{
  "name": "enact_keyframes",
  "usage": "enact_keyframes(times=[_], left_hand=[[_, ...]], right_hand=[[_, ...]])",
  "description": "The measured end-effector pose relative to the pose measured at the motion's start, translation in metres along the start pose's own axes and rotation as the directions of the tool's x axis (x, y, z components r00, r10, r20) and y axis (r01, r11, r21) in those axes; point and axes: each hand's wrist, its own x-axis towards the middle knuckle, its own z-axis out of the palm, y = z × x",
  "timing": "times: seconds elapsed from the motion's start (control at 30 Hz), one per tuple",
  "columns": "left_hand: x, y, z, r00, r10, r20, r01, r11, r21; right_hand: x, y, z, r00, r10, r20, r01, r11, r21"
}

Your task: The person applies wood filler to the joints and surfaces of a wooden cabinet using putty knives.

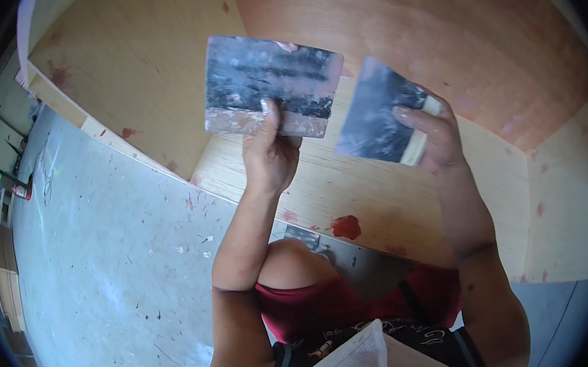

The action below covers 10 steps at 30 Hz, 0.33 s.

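My left hand (269, 155) is closed on the lower edge of a wide putty scraper (247, 81), thumb lying over its front. This scraper has a broad dark metal face smeared with pale residue and a lighter band along the bottom. Fingertips show at its top edge. Just to the right, my right hand (441, 135) grips a second flat scraper (373, 113) by its cream-coloured back edge. Its grey blade is tilted toward the first scraper and slightly blurred. A small gap separates the two tools. Both are held up over a plywood box.
The open plywood box (322, 179) has side panels and a reddish-brown back panel (419, 34). Red-brown filler patches, one a large dark red spot (345, 226), mark the wood. Grey concrete floor (120, 252) with scattered specks lies left. A red-and-white can (22, 192) stands far left.
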Motion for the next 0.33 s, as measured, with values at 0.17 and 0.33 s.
enact_keyframes(times=[0.17, 0.33], left_hand=[[-0.005, -0.006, -0.010, 0.998, -0.016, 0.061, 0.003, 0.976, 0.220], [-0.009, 0.001, -0.006, 0.948, -0.043, 0.315, -0.134, 0.844, 0.519]], right_hand=[[0.012, 0.009, 0.019, 0.998, 0.032, -0.048, -0.032, 0.999, -0.010], [0.015, 0.007, 0.028, 0.999, 0.043, 0.019, -0.041, 0.996, -0.084]])
